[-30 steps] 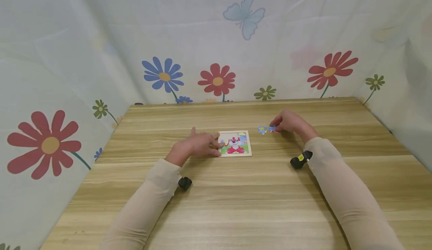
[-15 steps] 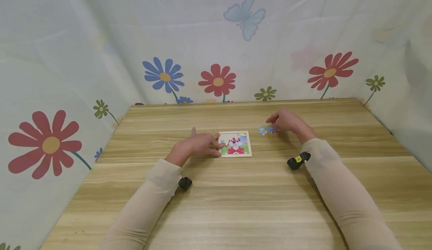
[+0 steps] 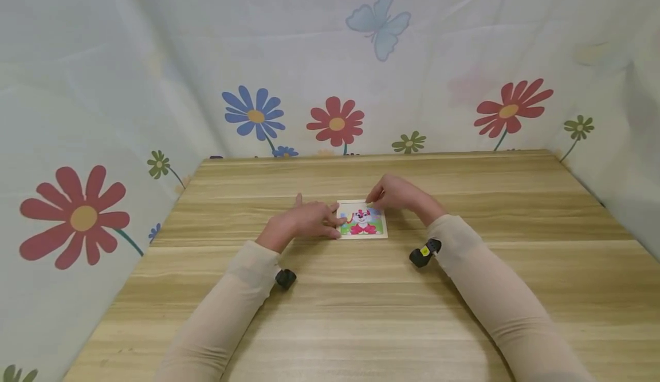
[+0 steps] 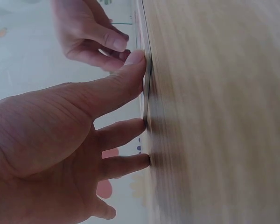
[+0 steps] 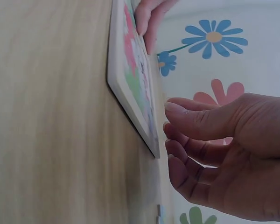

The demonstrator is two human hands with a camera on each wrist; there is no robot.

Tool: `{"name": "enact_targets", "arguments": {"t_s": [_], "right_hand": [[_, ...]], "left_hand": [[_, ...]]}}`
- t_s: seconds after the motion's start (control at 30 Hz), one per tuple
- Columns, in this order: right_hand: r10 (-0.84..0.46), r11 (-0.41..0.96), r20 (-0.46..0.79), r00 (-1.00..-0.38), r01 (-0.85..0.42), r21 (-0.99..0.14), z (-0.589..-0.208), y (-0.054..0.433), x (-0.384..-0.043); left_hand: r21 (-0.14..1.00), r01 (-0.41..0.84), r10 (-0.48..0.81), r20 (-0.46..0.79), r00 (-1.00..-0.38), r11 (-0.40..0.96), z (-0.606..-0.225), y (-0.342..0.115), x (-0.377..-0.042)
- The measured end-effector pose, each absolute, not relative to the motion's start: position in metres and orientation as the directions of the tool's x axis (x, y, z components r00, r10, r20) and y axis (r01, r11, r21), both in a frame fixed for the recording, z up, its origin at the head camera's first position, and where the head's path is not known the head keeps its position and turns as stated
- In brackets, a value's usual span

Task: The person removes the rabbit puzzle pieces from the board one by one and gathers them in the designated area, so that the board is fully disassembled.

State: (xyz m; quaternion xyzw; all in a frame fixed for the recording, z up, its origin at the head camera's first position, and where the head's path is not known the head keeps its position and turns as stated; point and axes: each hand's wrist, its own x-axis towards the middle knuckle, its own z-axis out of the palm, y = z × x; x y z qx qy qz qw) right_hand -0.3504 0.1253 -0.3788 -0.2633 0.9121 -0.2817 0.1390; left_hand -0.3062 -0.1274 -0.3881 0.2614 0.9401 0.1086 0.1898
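A small square jigsaw puzzle (image 3: 367,229) in a pale wooden frame lies flat on the table, its picture a white and red cartoon animal. Along its upper part a pale bare strip shows. My left hand (image 3: 304,220) steadies the frame's left side, fingers extended and their tips against the edge and on the picture. Over the upper right corner hovers my right hand (image 3: 402,192), thumb and fingers loosely bent. In the right wrist view that hand (image 5: 238,144) shows nothing between thumb and fingertips. Blue loose puzzle pieces (image 5: 161,213) lie on the table beyond the frame, mostly cut off.
The wood-grain table (image 3: 330,313) reaches back to a hanging cloth (image 3: 289,38) printed with flowers and a butterfly. Black wrist cameras sit on both sleeves, the left one (image 3: 286,279) and the right one (image 3: 423,254) close above the table.
My right hand has left the loose pieces and moved left to the puzzle's upper right corner; in the head view it now covers where they lay. My left hand stays at the frame.
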Motion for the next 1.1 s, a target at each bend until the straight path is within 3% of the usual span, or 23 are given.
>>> {"name": "enact_targets", "arguments": {"t_s": [0.7,1.1], "right_hand": [[-0.562,0.726,-0.136,-0.816,-0.408,-0.554,-0.3834,0.1156,-0.3532],[-0.524,0.736,-0.104,-0.845,-0.388,-0.555,-0.3868,0.1152,-0.3530]], "left_hand": [[0.298,0.457,0.537,-0.298,-0.789,0.838,-0.3828,-0.1270,-0.3069],[0.271,0.453,0.522,-0.308,-0.795,0.849,-0.3863,-0.1258,-0.3065]]}}
